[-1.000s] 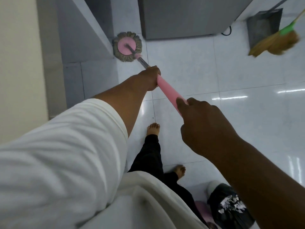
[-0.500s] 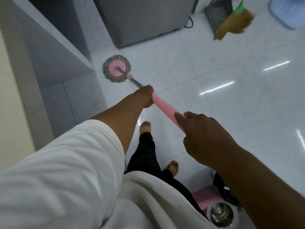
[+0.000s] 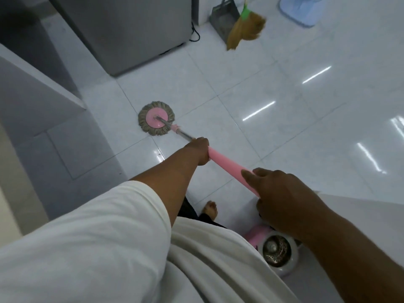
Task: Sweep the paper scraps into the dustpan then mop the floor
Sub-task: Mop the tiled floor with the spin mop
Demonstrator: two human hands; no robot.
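A: Where is the mop head (image 3: 156, 121)?

B: Flat on the white tiled floor (image 3: 284, 132), pink disc up with a fringe of grey-brown strands round it; it sits near the corner of a grey tiled ledge (image 3: 32, 95) and well in front of a grey appliance (image 3: 131, 29).

A: And the hands?

B: Both clamped on the shaft, apart from one another; the left hand (image 3: 197, 150) grips where the bare metal meets the pink handle (image 3: 227, 165), fingers curled round it; the right hand (image 3: 282, 200) holds the upper end, forefinger lying along the pink; the shaft slants down from right hand to mop head.

A: The sweeping things?

B: At the far side, beside the appliance; a grey dustpan (image 3: 223, 20) stands tipped up on the floor, and a broom (image 3: 247, 29) with a green collar and tan bristles hangs across its right edge; the broom is blurred, and I cannot tell what lies in the pan.

A: Anything else?

B: A dark cable (image 3: 194, 35) loops at the appliance's corner; a pale blue base (image 3: 301, 9) sits top right; a pink and white spin bucket (image 3: 277, 252) with a metal basket stands under the right forearm, partly hidden; a bare foot (image 3: 211, 209) shows between the arms; a white sleeve (image 3: 87, 226) covers the left upper arm.
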